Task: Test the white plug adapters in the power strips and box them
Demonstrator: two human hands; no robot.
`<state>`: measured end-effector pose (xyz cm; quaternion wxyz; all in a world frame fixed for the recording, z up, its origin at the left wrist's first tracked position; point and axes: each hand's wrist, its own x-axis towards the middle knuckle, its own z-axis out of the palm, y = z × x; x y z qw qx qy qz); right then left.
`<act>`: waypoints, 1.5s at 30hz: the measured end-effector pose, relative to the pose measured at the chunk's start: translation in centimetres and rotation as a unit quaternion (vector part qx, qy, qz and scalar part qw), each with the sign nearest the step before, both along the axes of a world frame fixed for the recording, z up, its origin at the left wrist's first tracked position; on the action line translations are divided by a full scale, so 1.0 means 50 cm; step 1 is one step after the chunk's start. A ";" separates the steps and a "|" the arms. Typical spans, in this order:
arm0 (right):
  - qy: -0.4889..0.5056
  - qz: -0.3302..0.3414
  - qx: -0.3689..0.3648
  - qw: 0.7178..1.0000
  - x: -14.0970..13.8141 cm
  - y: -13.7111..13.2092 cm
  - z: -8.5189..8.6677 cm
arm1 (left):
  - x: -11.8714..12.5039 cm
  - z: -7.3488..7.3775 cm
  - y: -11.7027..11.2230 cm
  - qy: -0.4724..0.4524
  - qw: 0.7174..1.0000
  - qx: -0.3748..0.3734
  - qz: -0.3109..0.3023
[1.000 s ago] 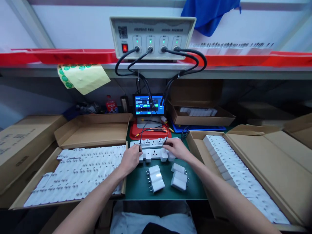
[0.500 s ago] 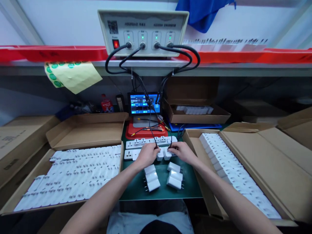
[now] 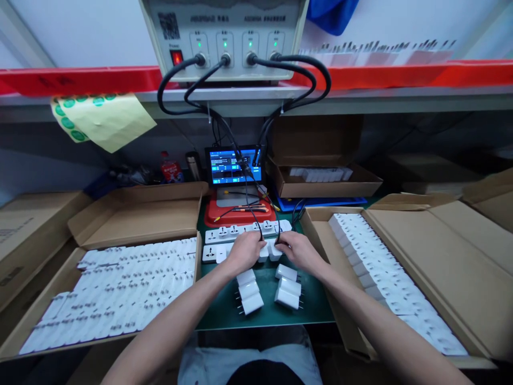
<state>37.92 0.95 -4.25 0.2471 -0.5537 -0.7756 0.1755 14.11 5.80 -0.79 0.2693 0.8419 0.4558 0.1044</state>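
Observation:
My left hand pinches the end of a thin black cable at a white charger. My right hand grips a second black cable at the neighbouring white charger. Both chargers stand in the front white power strip; the fingers hide the plug ends, so I cannot tell how far in they sit. Below my hands on the green mat lie two short rows of white chargers, a left row and a right row, with their prongs pointing outward.
Open cardboard boxes of white chargers flank the mat, a left box and a right box. Behind are a second power strip, a red tray and a lit screen. Thick black cables hang from a tester on the shelf.
The camera view has shifted, so the shelf and tester sit higher and a little further left. My hands stay at the same two chargers, with the cables still in my fingers.

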 end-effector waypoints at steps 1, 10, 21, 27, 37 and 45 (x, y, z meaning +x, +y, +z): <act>-0.001 -0.001 0.003 1.000 -0.001 -0.002 -0.003 | 0.002 0.003 -0.001 0.013 1.000 0.005 -0.006; -0.001 -0.002 0.001 1.000 0.003 -0.002 -0.010 | 0.013 -0.002 -0.020 0.061 0.993 0.079 -0.056; 0.059 -0.013 -0.003 0.998 0.003 0.007 -0.028 | -0.026 0.000 -0.019 0.054 0.992 0.109 -0.045; 0.039 -0.017 -0.025 0.999 0.006 0.008 -0.030 | -0.111 0.007 -0.025 0.152 0.984 0.083 -0.050; -0.011 -0.096 0.037 0.995 0.033 -0.028 0.052 | -0.204 0.058 -0.019 -0.328 0.937 -0.066 0.103; 0.015 -0.035 0.127 0.991 -0.049 -0.092 0.096 | -0.443 0.091 0.025 -0.776 0.525 -0.054 0.345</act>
